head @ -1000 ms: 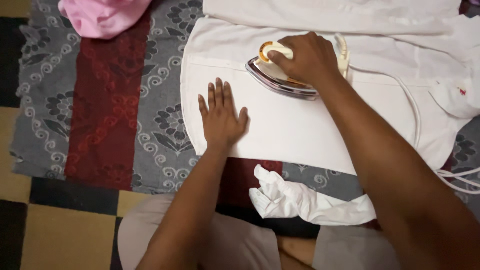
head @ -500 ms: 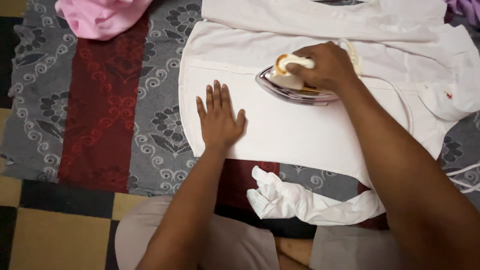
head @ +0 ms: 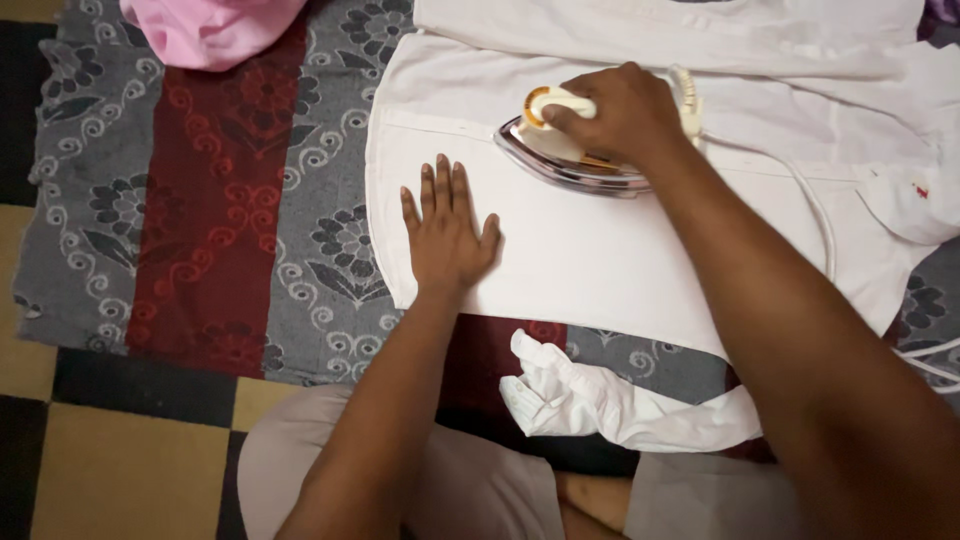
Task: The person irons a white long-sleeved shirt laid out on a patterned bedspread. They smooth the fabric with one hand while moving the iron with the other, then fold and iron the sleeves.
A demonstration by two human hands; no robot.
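Right hand (head: 615,110) wrapped in a firm grip around the handle of a cream-and-metal iron (head: 565,150), upper centre of the frame, soleplate flat on a white garment (head: 600,260). Left hand (head: 447,232) pressed palm down on the same garment, just left of and below the iron, fingers spread wide, holding nothing. Garment laid across the centre and right, over a grey floral cloth with red bands (head: 215,220) on a checkered floor (head: 110,470). White cord (head: 815,215) trailing right from the iron. Pink fabric (head: 205,30) at upper left. Crumpled white sleeve (head: 580,395) at lower centre, near the knees.
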